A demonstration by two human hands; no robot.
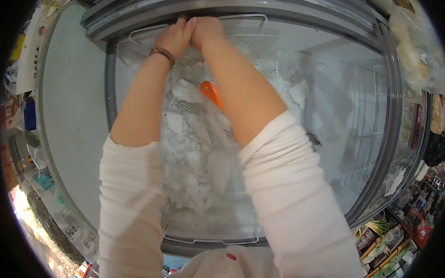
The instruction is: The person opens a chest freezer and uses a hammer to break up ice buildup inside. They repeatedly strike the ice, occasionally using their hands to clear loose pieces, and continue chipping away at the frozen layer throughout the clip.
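My left hand [173, 37] and my right hand [208, 31] meet at the far side of a chest freezer. Both curl over the middle of the far white wire handle [245, 16] of a freezer basket; the fingertips are hidden. Broken ice [192, 160] and frost chunks fill the basket beneath my forearms. Among the ice lies a tool with an orange handle [210, 92], its other end hidden under my right forearm. The basket's near wire handle [211, 241] shows close to my body.
A sliding lid panel [73, 108] covers the left side. At right, the freezer's pale inner wall [326, 106] bears frost, and a small dark metal object [314, 141] shows beside my sleeve. Plastic bags [413, 53] crowd the right rim; packed goods [63, 214] line the left.
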